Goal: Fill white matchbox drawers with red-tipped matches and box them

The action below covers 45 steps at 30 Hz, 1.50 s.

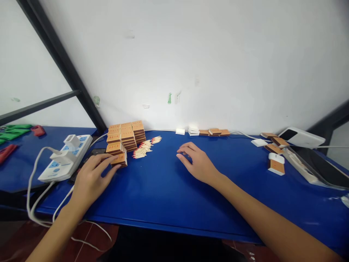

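My left hand [91, 178] lies on the blue table [163, 196] with its fingers stretched toward the nearest orange matchbox [120, 160], touching it at the front of a stack of matchboxes [125, 136]. A heap of loose matches [144, 147] with red heads lies just right of the stack. Further right, my right hand [196, 162] rests on the table with its fingers spread and slightly curled; it holds nothing.
A white power strip [65, 158] with plugs and cables sits at the left. More matchboxes [214, 132] lie along the wall, others [276, 163] at the right beside a white device [301, 137] and a dark tray [319, 165]. Green and red items [13, 133] lie far left.
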Motion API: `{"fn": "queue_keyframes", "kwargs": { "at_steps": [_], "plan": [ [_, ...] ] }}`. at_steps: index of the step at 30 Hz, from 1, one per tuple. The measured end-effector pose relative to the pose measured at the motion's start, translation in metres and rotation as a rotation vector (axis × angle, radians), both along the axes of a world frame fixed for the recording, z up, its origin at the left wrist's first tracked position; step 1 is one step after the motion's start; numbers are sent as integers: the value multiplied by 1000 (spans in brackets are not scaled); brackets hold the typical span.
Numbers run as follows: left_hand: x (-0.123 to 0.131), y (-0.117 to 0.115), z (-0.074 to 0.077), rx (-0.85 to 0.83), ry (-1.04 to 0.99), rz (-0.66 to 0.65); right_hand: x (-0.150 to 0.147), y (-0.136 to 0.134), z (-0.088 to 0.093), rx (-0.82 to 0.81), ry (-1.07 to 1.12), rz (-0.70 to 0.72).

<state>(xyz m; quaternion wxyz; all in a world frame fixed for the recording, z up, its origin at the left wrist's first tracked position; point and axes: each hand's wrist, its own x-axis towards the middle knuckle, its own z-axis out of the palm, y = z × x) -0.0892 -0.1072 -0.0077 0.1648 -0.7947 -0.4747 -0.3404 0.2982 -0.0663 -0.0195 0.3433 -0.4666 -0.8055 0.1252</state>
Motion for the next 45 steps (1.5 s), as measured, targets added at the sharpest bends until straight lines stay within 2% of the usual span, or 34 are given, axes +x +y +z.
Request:
{"fn": "queue_keyframes", "kwargs": {
  "at_steps": [4,7,10,11,13,17,20,23,28,31,33,36,38,40,43,45],
  "plan": [
    [37,-1,13,103,44,-134,15,37,3,-22,-170,-147],
    [78,10,13,103,91,-349,16,76,11,-82,-423,-251],
    [117,29,2,-56,128,-550,4,114,19,-87,-512,-294],
    [127,36,-2,-110,135,-567,-1,123,21,-96,-540,-306],
    [139,46,-12,-220,83,-521,-11,135,23,-121,-601,-313],
    [138,54,-26,-443,-141,-370,-18,124,24,-140,-684,-226],
    [129,56,-28,-520,-163,-269,-15,105,25,-113,-701,-140],
    [127,61,-28,-560,-138,-256,-9,102,21,-48,-694,-136],
    [129,63,-26,-583,-164,-244,-8,113,15,-71,-595,-76],
    [126,61,-24,-536,-214,-197,-19,92,20,-31,-435,128],
    [124,61,-22,-513,-218,-180,-29,71,28,-109,-331,323],
    [123,63,-19,-579,-136,-177,-40,55,41,-242,-279,457],
    [123,64,-18,-638,-81,-162,-43,65,46,-302,-234,488],
    [123,64,-16,-662,-46,-141,-46,90,45,-316,-149,453],
    [124,61,-16,-652,-7,-142,-56,136,31,-202,-142,314],
    [123,59,-16,-631,24,-171,-66,159,19,-128,-216,298]
  ]
}}
